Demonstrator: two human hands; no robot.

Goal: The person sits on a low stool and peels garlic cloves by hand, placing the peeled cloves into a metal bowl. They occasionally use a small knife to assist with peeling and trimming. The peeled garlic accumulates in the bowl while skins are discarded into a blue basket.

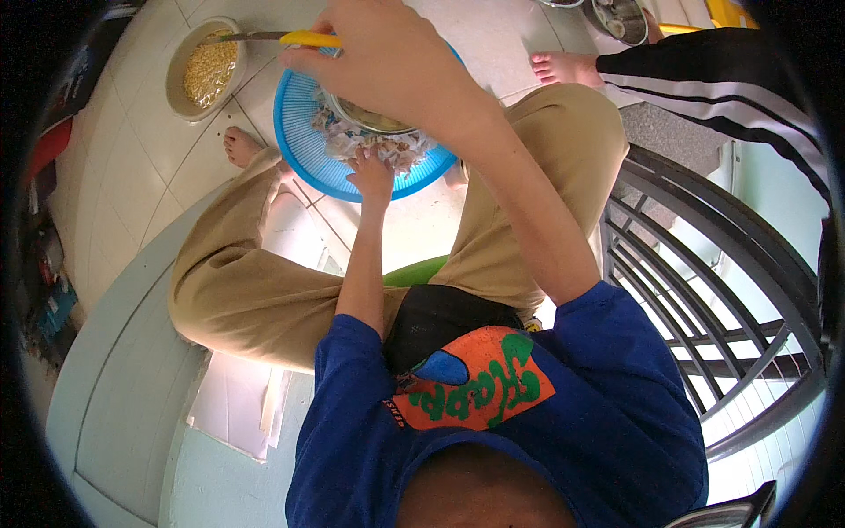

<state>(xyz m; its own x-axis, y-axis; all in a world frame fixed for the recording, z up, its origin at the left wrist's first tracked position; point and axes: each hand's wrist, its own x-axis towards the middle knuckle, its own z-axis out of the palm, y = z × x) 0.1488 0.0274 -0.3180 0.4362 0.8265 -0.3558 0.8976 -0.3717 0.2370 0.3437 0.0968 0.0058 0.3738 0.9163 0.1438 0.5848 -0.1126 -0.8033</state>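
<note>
My right hand (396, 66) is raised over a blue plastic basket (297, 145). It grips the yellow handle of what looks like a small knife (307, 39), its narrow metal part pointing left over the rim of a bowl of yellow grains (208, 76). Fingers spread, my left hand (371, 175) reaches into the near side of the basket and touches a heap of pale, crumpled scraps (356, 142). On these scraps rests a round metal bowl (379, 125) with pale yellowish contents, mostly hidden behind my right hand and forearm.
Another person's bare foot (561, 68) and striped trouser leg (713, 79) are at upper right, near a metal pot (620, 23) with pale pieces inside. A dark metal railing (713, 264) curves along the right. Light tiles (142, 145) cover the floor.
</note>
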